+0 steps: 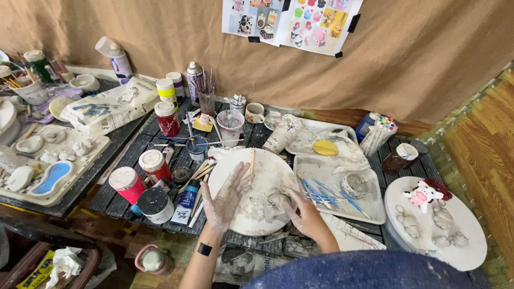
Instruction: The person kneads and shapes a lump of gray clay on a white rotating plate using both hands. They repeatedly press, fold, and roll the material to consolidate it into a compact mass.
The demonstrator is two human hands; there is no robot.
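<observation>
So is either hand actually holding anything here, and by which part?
Nothing is gripped. The clay-smeared left hand lies open on the round white work board, fingertips by a flat wooden stick; the right hand presses grey clay.

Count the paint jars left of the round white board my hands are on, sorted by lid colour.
White-lidded red jars: 3
Black-lidded white jar: 1
Total: 4

Both clay-smeared hands, left and right, rest on the round white board.
</observation>
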